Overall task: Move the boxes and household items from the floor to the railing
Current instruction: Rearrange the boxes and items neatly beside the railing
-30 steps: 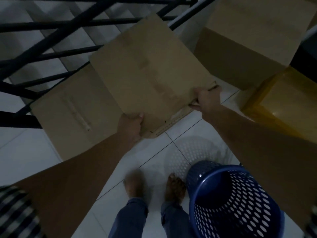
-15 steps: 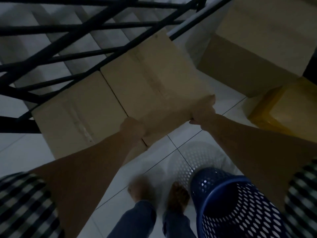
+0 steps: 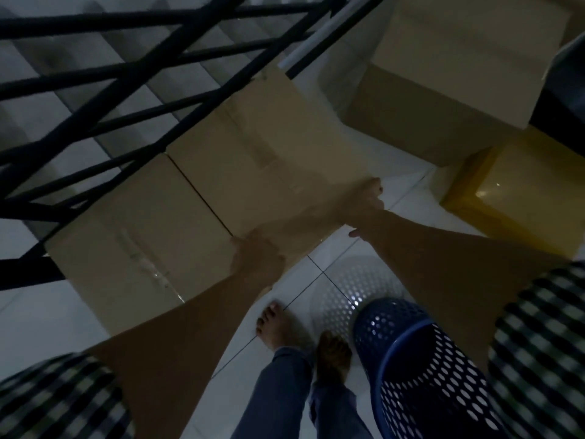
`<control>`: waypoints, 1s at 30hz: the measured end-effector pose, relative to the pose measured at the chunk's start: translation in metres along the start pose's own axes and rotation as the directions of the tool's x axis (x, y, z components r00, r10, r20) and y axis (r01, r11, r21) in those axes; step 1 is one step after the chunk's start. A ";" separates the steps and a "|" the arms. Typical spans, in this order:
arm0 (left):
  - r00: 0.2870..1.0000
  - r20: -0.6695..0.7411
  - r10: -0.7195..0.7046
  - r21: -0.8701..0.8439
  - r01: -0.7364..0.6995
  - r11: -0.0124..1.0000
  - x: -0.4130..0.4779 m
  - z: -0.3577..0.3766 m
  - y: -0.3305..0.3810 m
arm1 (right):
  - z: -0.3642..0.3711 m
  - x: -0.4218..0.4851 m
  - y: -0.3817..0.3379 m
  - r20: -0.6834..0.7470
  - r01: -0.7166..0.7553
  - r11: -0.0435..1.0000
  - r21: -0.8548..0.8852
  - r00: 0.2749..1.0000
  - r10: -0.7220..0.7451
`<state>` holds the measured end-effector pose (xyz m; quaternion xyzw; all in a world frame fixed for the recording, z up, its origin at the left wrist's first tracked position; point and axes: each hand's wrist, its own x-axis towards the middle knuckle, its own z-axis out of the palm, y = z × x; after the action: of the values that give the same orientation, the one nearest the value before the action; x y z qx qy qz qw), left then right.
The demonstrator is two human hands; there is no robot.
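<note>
A brown cardboard box (image 3: 253, 160) sits low against the black metal railing (image 3: 133, 80), right beside a second cardboard box (image 3: 126, 248) on its left. My left hand (image 3: 256, 255) grips the near left corner of the first box. My right hand (image 3: 364, 201) holds its near right corner, fingers curled over the edge. Both arms reach forward and down from the bottom of the head view.
A large cardboard box (image 3: 443, 68) stands at the top right, with a yellow box (image 3: 519, 191) below it. A blue perforated basket (image 3: 421, 359) stands by my bare feet (image 3: 278, 324) on the white tiled floor (image 3: 41, 312). Stairs drop away behind the railing.
The box in my hands has gone down and forward from a raised tilt to rest against the railing beside the other box. Both hands have stayed on its near corners.
</note>
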<state>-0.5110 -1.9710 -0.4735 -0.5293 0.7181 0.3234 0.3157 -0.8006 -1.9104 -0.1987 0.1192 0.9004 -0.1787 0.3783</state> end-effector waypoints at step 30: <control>0.918 -0.007 0.397 0.106 -0.394 0.913 -0.343 -0.364 0.430 | -0.333 -0.042 -0.040 -0.070 0.197 0.978 -0.067 0.977 -0.201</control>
<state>-0.8841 -1.9716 0.0705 -0.3609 0.8302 0.3357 0.2602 -0.9986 -1.8133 0.0571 0.0239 0.9266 -0.1841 0.3270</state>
